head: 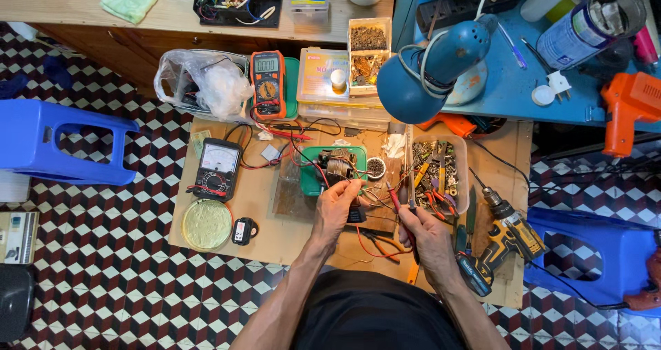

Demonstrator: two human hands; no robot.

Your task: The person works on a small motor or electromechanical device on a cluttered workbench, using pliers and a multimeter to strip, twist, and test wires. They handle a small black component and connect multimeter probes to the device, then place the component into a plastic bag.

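My left hand (339, 202) pinches thin wires coming off a small transformer with copper windings (337, 165), which sits in a green tray (308, 178). In my right hand (421, 231) is a slim red-tipped tool, pointing up toward the wires near the left hand. A small black block (357, 215) lies just under my left fingers. Red and black leads run across the wooden board (275, 226) between the hands and the meters.
An analogue meter (216, 168), an orange digital multimeter (267, 84), a round pale lid (206, 223) and a small black device (243, 231) lie left. A parts tub (439, 171), a yellow cordless drill (506, 240), a blue lamp (430, 64) and blue stools (55, 143) surround the board.
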